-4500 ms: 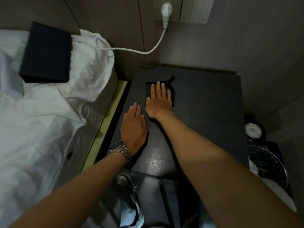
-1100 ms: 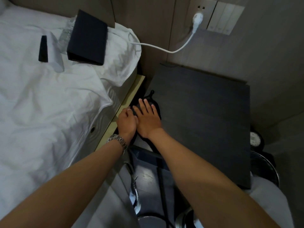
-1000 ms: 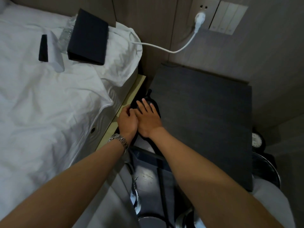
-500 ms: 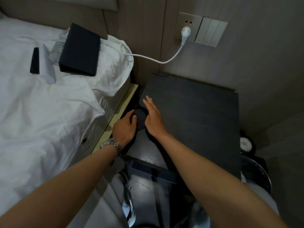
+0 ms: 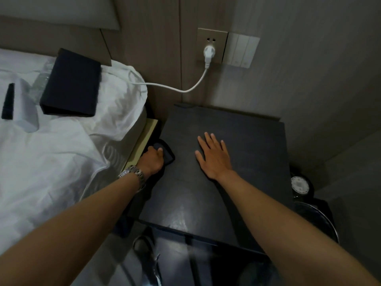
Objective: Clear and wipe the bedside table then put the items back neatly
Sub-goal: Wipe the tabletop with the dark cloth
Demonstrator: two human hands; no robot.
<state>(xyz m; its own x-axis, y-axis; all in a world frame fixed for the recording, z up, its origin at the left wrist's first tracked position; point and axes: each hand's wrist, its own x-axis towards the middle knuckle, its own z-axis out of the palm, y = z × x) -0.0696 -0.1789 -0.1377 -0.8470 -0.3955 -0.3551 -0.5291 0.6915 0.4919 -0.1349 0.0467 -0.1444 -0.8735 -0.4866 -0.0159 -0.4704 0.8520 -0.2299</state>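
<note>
cloth (image 5: 165,151) has passed to my left hand (image 5: 151,161), gripped at the counter's (image 5: 247,141) left edge; right hand (image 5: 214,156) now flat, holding nothing — wiping looks finished.

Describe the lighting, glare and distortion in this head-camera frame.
Head view: dim overall; the white bedding is brightest, the dark bedside table loses detail; a soft sheen lies on its near corner; wide-angle bending curves wall lines and stretches the forearms; the dark cloth barely separates from the tabletop.
</note>
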